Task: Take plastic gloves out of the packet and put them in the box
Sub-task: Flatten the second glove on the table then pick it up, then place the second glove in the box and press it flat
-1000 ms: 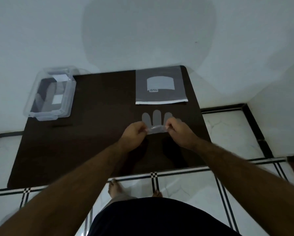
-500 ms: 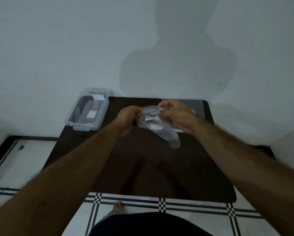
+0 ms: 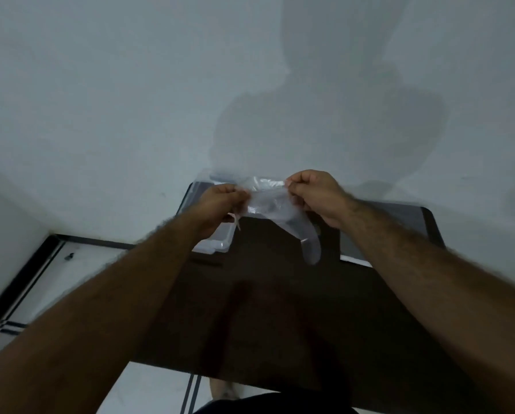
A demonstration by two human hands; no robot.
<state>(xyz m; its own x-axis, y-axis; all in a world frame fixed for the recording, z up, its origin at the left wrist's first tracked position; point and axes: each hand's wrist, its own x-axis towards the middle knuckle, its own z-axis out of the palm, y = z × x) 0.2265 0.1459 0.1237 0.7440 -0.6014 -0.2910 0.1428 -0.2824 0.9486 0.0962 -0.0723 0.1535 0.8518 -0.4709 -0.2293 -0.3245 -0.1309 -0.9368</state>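
The glove (image 3: 275, 209) is thin, clear, crinkled plastic, stretched at its cuff between both hands above the table's (image 3: 280, 309) far edge, its fingers drooping down and right. The left hand (image 3: 220, 204) and right hand (image 3: 316, 195) each pinch an end with closed fingers. The clear box (image 3: 217, 243) sits below the left hand; the grey packet (image 3: 399, 231) lies partly hidden behind the right forearm.

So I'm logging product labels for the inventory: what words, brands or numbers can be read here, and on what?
None can be read.
Packet: mostly hidden behind the right arm; no print shows.
Box: clear plastic, partly behind the left hand; no legible label.
Glove: clear film held between the left hand and the right hand; no print visible.
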